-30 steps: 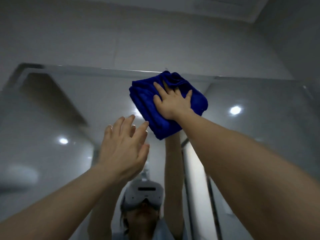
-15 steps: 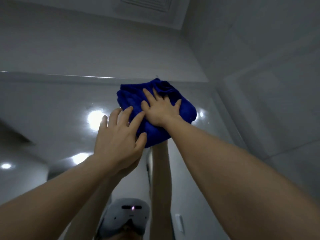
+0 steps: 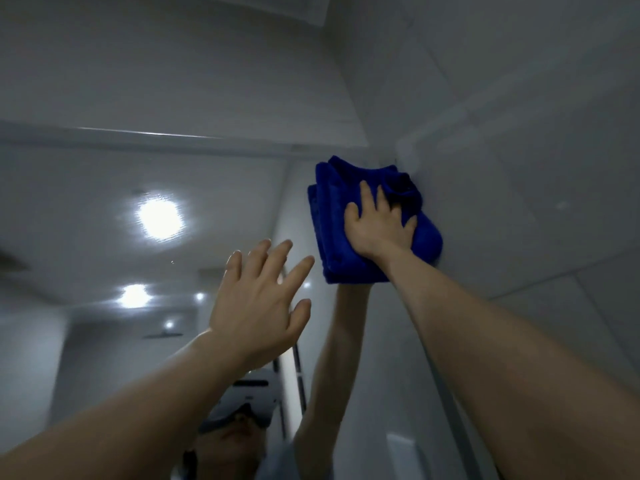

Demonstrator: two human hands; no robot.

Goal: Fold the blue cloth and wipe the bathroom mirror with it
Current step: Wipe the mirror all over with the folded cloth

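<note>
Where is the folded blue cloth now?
Head view, right of centre: the right hand presses the folded blue cloth against the mirror, at its top right corner.

The right hand [image 3: 379, 226] hides much of the blue cloth [image 3: 330, 220]; the blurred left hand [image 3: 261, 306] perhaps touches the mirror [image 3: 86, 244].

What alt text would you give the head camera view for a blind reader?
A right hand presses a folded blue cloth against the upper right corner of a bathroom mirror, next to a tiled wall. The left hand is raised, fingers spread, holding nothing. The mirror reflects ceiling lights and the person's headset.
</note>
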